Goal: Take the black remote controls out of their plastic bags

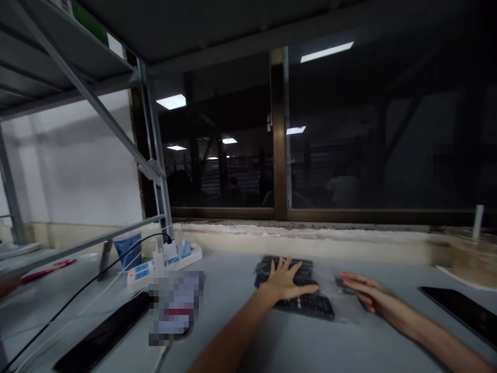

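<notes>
Packs [320,305] are best held flat under the splayed left hand [282,282], nothing gripped; whether film [329,277] is pinched by the right [373,296] cannot be told.

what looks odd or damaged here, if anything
The ledge below the window looks odd: its edge is ragged and patchy white, perhaps chipped or unfinished. No spill shows around the left hand.

There are two outstretched hands [285,281] [367,291], at least two packets [317,305] and one power strip [165,271].
</notes>
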### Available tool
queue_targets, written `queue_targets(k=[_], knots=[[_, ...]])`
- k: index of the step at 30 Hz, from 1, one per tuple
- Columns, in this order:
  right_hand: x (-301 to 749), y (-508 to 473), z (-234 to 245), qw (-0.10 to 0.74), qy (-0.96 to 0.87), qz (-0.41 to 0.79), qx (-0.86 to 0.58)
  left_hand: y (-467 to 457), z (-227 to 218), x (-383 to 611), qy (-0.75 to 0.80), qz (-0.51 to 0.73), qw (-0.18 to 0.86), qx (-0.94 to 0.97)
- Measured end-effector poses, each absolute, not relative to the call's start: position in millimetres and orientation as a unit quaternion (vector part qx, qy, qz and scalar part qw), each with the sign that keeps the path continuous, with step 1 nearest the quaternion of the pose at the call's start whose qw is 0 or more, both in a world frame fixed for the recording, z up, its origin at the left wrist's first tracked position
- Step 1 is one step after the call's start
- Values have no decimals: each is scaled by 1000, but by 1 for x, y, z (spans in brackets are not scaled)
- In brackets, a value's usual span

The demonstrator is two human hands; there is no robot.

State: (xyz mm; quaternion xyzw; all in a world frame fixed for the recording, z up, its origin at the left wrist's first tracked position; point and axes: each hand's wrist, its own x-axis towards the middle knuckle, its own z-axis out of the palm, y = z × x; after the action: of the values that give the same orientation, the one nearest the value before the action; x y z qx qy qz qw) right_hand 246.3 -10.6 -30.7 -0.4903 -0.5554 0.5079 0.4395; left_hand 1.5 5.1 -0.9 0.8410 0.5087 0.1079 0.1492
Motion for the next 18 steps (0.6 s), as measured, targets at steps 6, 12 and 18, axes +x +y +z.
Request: queue_targets(k=[6,12,18], knots=[[246,-11,-28,433,-561,504,-494,8,-6,3,548,116,129,819],[247,-15,-23,421,-556,515,-498,7,-6,0,574,113,132,800],[251,-12,-25,446,-529,522,-499,1,0,-7,610,92,125,777]])
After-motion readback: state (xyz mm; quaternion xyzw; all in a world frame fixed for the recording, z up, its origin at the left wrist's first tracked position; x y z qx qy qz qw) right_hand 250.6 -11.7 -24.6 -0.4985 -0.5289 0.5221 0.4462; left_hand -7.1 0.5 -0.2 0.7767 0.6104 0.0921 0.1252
